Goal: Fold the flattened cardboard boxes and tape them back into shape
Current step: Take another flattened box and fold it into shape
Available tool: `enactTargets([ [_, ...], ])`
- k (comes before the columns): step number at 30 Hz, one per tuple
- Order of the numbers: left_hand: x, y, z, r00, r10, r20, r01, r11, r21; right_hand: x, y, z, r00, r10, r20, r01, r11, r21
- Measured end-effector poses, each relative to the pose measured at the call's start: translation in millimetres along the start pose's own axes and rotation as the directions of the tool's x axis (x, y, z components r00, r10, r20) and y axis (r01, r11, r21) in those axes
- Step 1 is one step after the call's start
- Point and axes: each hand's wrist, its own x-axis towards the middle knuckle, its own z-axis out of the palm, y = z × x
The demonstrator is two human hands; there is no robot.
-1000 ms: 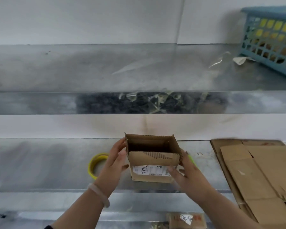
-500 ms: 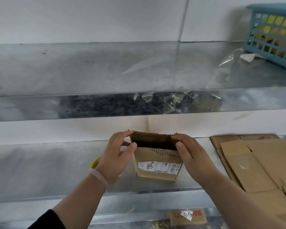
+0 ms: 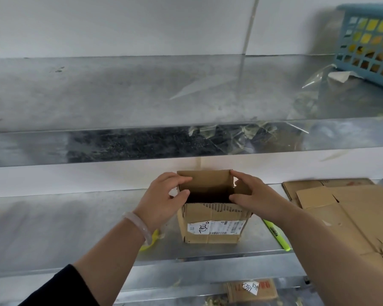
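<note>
A small cardboard box [image 3: 212,219] stands upright on the metal shelf [image 3: 53,228], its mouth open to the top and its back flap [image 3: 206,180] raised against the white wall. A white shipping label [image 3: 217,227] with black handwriting runs across its near face, below a torn, corrugated upper edge.

Both arms reach in from below, one to each side of the box. The left hand [image 3: 164,199] is curled over the box's upper left corner, fingers bent onto the left end of the back flap and thumb hooked on the near left rim. A pale bracelet [image 3: 139,226] sits on that wrist, above a dark sleeve. The right hand [image 3: 254,195] grips the box's right side: its fingers curve round the right side flap, the forefinger tip touches the back flap's right corner, and the thumb presses the near right rim.

Left of the box, partly hidden under the left wrist, lies a yellow tape roll [image 3: 152,239]. Just right of the box lies a green highlighter [image 3: 276,235], and beyond it a stack of flattened cardboard boxes [image 3: 341,217]. Above the box, an upper shelf [image 3: 119,96] has clear tape scraps [image 3: 241,133] stuck along its front edge. A blue plastic basket [image 3: 369,40] stands at its far right end.
</note>
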Motion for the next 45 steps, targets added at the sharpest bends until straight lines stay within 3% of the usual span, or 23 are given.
enactTargets([
  [7,4.9,9.0,-13.8,0.954,-0.089,0.287,0.072,0.995,0.069,-4.1,0.0,-10.3,0.993,0.021,0.117,-0.025,0.999,0.032],
  [11,0.6,9.6,-11.7,0.904,-0.075,0.421,0.007,0.987,0.161,-7.1,0.2,-8.7,0.99,0.031,0.136,-0.033,0.999,0.011],
  [14,-8.3,4.7,-0.6,0.928,-0.047,0.37,0.022,0.997,0.072,-14.4,7.1,1.4,0.999,-0.018,-0.041,0.018,1.0,0.005],
  [17,-19.6,-2.2,7.6,0.952,0.03,0.305,-0.055,0.996,0.072,-28.5,20.2,17.7,0.972,-0.09,-0.215,0.143,0.959,0.245],
  [19,-25.6,-6.5,10.0,0.947,0.094,0.308,-0.148,0.977,0.155,-37.5,27.8,27.1,0.973,-0.142,-0.183,0.19,0.942,0.278],
  [21,-29.6,-7.7,10.4,0.943,0.132,0.305,-0.173,0.979,0.11,-45.5,33.8,32.4,0.976,-0.195,-0.1,0.214,0.946,0.245],
  [24,-32.3,-7.8,10.2,0.935,0.14,0.327,-0.164,0.985,0.047,-49.5,41.2,34.5,0.968,-0.246,-0.043,0.248,0.969,0.024],
  [26,-33.2,-7.8,11.3,0.947,0.084,0.311,-0.096,0.995,0.023,-49.0,41.9,33.9,0.966,-0.242,-0.09,0.239,0.97,-0.046],
  [29,-35.9,-3.7,17.2,0.992,0.045,0.12,-0.029,0.99,-0.136,-42.0,39.3,34.7,0.957,-0.201,-0.211,0.209,0.978,0.015],
  [33,-31.7,-3.8,23.0,0.993,0.062,-0.105,-0.052,0.994,0.094,-27.5,35.9,37.3,0.94,-0.154,-0.303,0.148,0.988,-0.044],
  [35,-32.7,-5.0,27.8,0.989,0.057,-0.135,-0.047,0.996,0.076,-21.5,35.6,37.4,0.949,-0.148,-0.278,0.138,0.989,-0.057],
  [38,-35.1,-3.4,29.3,0.99,-0.058,-0.127,0.038,0.988,-0.149,-15.5,38.0,31.9,0.972,-0.146,-0.187,0.142,0.989,-0.035],
  [42,-35.6,-5.3,24.0,0.988,0.049,-0.145,-0.051,0.999,-0.013,-12.5,34.6,25.6,0.961,-0.239,-0.136,0.218,0.963,-0.158],
  [45,-41.7,-8.1,21.4,0.996,0.081,-0.022,-0.081,0.997,0.017,-20.8,39.3,29.8,0.95,-0.3,-0.085,0.258,0.91,-0.325],
])
